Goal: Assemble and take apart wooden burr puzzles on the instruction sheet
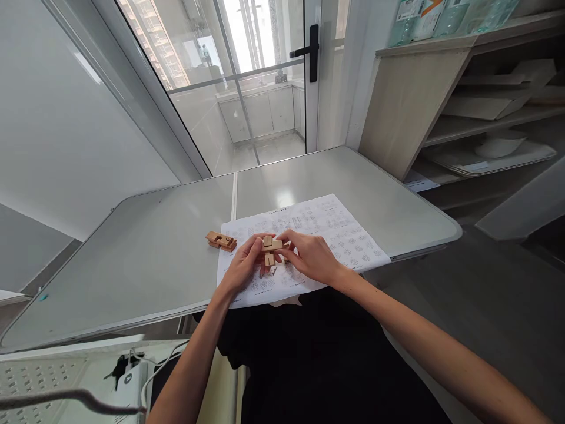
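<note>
Holding a cluster of wooden blocks between them, a person's two bare hands meet just below the centre of the frame, above a printed paper sheet on a pale table. The left hand comes from the lower left, its thumb and fingers closed on the left side of the cluster; the right hand comes from the lower right, thumb and fingertips pinching its right side. The blocks are pale and square-edged, one standing up at the top and one hanging below (the fingers cover much of the rest, so how the pieces lock together cannot be told). Just left of the hands, a second group of notched wooden pieces lies near the left edge of the sheet, partly overlapping it. The wood looks light and rigid, dry rather than slippery, and unlikely to break under a gentle squeeze; the weak point is probably the joints, where loose pieces could slide apart or drop. The flat outer faces seem the best place to take hold: a steady grip on the left side to keep the body together, and a light fingertip pinch on the ends of single blocks at the right.
</note>
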Motion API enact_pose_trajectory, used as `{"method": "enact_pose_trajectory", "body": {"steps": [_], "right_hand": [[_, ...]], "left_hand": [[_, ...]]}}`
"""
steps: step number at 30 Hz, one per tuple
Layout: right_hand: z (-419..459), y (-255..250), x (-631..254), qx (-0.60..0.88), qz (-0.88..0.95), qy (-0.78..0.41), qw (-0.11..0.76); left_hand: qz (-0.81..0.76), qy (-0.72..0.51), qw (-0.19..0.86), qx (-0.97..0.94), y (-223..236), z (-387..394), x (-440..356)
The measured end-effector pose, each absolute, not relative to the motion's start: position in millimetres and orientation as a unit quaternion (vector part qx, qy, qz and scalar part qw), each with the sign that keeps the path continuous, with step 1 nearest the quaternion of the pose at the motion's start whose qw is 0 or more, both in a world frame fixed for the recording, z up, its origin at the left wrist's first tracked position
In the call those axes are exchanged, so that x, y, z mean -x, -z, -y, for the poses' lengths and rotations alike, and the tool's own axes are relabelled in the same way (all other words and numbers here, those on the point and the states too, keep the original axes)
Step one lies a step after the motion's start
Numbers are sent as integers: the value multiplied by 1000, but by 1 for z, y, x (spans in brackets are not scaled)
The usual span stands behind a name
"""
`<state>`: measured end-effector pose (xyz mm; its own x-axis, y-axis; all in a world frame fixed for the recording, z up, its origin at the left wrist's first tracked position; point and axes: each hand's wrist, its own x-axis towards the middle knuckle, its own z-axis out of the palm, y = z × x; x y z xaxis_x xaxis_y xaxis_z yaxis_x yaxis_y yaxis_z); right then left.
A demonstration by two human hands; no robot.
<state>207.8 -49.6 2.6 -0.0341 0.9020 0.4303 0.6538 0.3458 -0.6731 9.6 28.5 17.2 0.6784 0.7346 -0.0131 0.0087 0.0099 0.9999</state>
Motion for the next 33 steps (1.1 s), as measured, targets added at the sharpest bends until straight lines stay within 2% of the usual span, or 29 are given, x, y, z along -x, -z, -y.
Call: {"method": "enact_pose_trajectory", "body": {"steps": [8,18,23,28,33], "right_hand": [[49,-1,-204,543,713,-152,417],[48,1,-210,539,683,-202,449],[49,3,-212,536,691,-178,450],[47,11,-214,562,709,-143,401],[46,20,-216,585,718,-132,353]], "left_hand": [[-325,-344,626,-620,-19,-25,-10],[-285,-287,583,-704,-18,-22,-10],[-306,-295,564,-708,-17,-22,-11],[-339,-332,547,-690,-14,-26,-11],[-364,-318,531,-696,-14,-28,-11]]}}
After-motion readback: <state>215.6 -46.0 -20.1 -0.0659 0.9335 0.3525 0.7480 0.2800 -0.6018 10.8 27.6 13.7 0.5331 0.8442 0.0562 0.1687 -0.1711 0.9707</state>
